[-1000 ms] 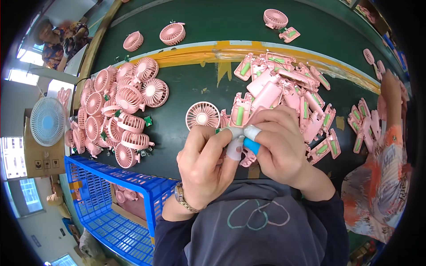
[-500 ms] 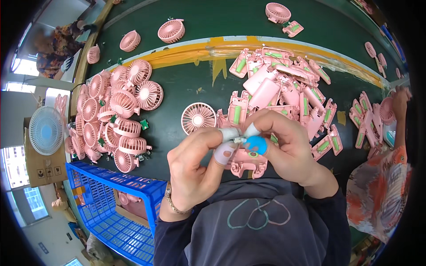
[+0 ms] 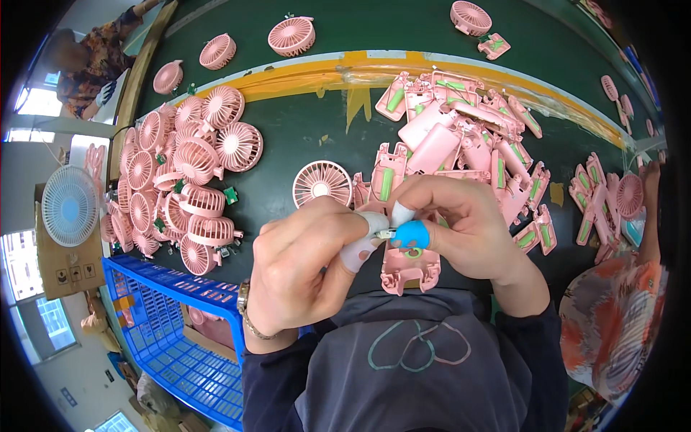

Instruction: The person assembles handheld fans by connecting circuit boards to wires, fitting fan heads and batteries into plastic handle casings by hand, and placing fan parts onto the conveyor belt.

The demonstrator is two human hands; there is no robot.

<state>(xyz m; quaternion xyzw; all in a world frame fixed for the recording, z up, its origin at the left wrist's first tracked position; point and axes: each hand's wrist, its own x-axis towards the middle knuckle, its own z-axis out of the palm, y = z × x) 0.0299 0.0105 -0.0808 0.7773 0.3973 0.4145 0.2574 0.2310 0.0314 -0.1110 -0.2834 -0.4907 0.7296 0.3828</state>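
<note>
My left hand (image 3: 306, 263) and my right hand (image 3: 464, 230) meet in front of my chest, thumbs and forefingers closed in a pinch. Between their tips is a small silvery-white part (image 3: 386, 234), too small to identify surely. White covers wrap several fingertips, and a blue one is on my right thumb. Just below the pinch lies an open pink fan-handle housing (image 3: 410, 272), partly hidden by my hands. A round pink fan head (image 3: 322, 185) rests beyond my left hand. Another open handle half with a green cell (image 3: 387, 176) lies beyond my fingers.
Pink fan heads (image 3: 198, 160) are piled at left, handle housings (image 3: 435, 144) at right. A blue basket (image 3: 180, 338) stands at lower left. Yellow tape (image 3: 288, 84) edges the far green strip, which carries more fan parts. Co-workers (image 3: 612, 309) are at right and far left.
My left hand has turned slightly and moved a little left, while the pinch stays closed. Fan parts on the far strip have shifted right. The co-worker at far left has moved an arm.
</note>
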